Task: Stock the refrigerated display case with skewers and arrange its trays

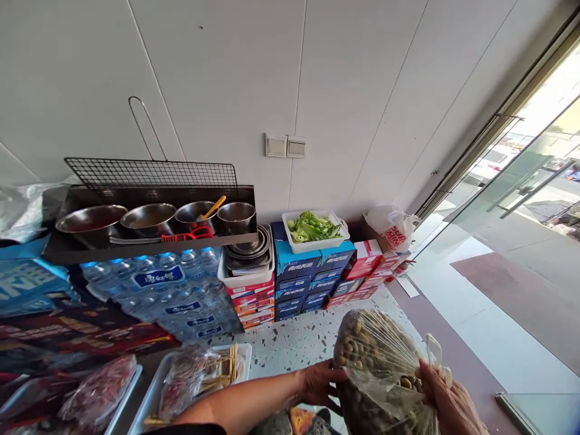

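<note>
A clear plastic bag (378, 362) full of small, roundish, brown-green pieces hangs in front of me; what the pieces are I cannot make out. With its fingers closed around the gathered, knotted neck, my right hand (446, 396) grips the bag on the right. My left hand (319, 383) holds the bag's lower left side, its fingers curled and partly hidden against the plastic. Below my left forearm stands a white tray (244, 362) with wrapped meat and wooden skewers.
Along the wall are shrink-wrapped water bottles (158, 290), a shelf with steel bowls (235, 219), stacked blue cartons (294, 266) under a white tray of leafy greens (315, 228), and a white carrier bag (392, 226). A glass door (521, 199) stands at the right.
</note>
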{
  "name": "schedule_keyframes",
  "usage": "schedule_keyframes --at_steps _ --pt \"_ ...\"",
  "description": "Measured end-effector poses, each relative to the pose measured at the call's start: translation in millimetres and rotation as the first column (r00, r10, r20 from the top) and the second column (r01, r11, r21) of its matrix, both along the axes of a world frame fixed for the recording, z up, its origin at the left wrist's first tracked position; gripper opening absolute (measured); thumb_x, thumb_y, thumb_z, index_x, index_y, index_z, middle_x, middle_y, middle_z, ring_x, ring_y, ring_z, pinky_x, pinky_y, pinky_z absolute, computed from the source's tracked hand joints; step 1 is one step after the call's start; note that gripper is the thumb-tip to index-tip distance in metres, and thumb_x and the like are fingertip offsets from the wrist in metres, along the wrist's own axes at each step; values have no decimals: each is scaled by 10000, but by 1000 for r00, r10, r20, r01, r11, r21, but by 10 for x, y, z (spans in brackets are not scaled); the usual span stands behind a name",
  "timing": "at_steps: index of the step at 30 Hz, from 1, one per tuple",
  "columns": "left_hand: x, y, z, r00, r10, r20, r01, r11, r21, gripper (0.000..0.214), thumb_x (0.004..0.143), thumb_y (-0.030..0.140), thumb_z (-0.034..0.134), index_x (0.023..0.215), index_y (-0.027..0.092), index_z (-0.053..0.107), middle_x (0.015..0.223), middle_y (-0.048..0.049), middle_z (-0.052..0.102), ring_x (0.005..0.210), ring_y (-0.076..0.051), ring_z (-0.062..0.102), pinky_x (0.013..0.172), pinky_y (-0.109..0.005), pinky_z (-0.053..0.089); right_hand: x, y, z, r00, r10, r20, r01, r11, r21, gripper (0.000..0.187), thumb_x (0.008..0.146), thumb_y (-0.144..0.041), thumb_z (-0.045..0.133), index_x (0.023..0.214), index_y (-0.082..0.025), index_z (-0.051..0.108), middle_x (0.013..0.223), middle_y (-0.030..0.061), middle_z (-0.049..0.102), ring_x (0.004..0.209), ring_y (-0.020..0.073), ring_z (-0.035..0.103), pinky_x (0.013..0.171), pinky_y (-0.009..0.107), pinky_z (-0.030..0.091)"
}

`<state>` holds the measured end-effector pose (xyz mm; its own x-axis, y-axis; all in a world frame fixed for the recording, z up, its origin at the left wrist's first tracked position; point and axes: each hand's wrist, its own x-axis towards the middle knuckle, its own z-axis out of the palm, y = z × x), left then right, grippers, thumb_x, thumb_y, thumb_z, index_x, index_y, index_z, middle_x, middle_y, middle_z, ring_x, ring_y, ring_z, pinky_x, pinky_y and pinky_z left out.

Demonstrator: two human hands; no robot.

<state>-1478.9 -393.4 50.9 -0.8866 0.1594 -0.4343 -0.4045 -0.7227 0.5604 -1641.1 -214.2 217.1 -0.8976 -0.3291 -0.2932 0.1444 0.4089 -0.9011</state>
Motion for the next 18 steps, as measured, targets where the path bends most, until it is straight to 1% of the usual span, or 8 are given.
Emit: schedule_keyframes --at_steps 2,5,7,9,11,14,16,18 --pt "-251 12 128 998 58 7 -58 998 -13 636 454 594 927 1032 433 716 1152 -16 690 1123 -344 606 1029 -628 391 -300 -114 123 1000 15 14 -14 999 -46 594 455 -728 796 546 -179 588 502 1 487 474 126 433 443 278 375" --pt "-604 32 292 983 185 8 -184 983 -21 617 488 602 917 1034 424 691 1163 -3 686 1141 -322 602 1006 -578 417 -749 -316 311 996 81 24 -79 993 -89 590 461 -733 773 523 -178 583 476 -20 435 459 107 389 443 262 331" --pt "-850 13 370 968 252 8 -251 967 -37 645 485 614 916 1041 398 669 1146 -12 685 1125 -313 608 997 -557 422 -1057 -462 377 994 103 21 -100 988 -121 583 450 -725 768 502 -178 574 465 -25 421 453 98 367 441 257 309" --pt "-1119 -62 427 956 294 15 -293 954 -65 689 468 620 922 1051 370 650 1110 -25 682 1082 -309 619 985 -556 425 -1374 -621 385 995 95 26 -90 986 -143 562 433 -695 778 488 -181 555 455 -30 413 446 91 351 436 254 287" --pt "-1409 -202 466 943 334 17 -331 940 -82 718 460 606 930 1064 346 642 1096 -40 679 1060 -312 619 971 -556 431 -1697 -799 362 996 88 25 -83 985 -152 530 439 -652 784 487 -186 538 444 -36 402 436 87 338 425 252 265" --pt "-1861 -527 486 919 394 -10 -394 917 -60 763 464 583 939 1109 327 623 1135 -60 665 1065 -318 611 971 -558 436 -2190 -1087 360 995 96 -4 -95 981 -170 477 478 -593 787 514 -177 557 449 -36 412 425 83 344 408 247 258" --pt "-2173 -790 476 917 393 -75 -393 919 10 833 450 615 938 1154 315 607 1187 -68 644 1065 -307 615 1004 -561 425 -2529 -1278 420 995 95 -11 -96 976 -196 447 502 -558 798 545 -170 581 451 -41 411 412 78 342 389 239 255" --pt "-2503 -1039 462 911 388 -137 -375 920 113 846 491 701 885 1167 270 614 1200 -86 636 1071 -289 622 1052 -544 406 -2883 -1465 531 993 109 -39 -115 962 -249 411 543 -523 804 570 -176 585 439 -54 384 393 73 326 365 228 245"
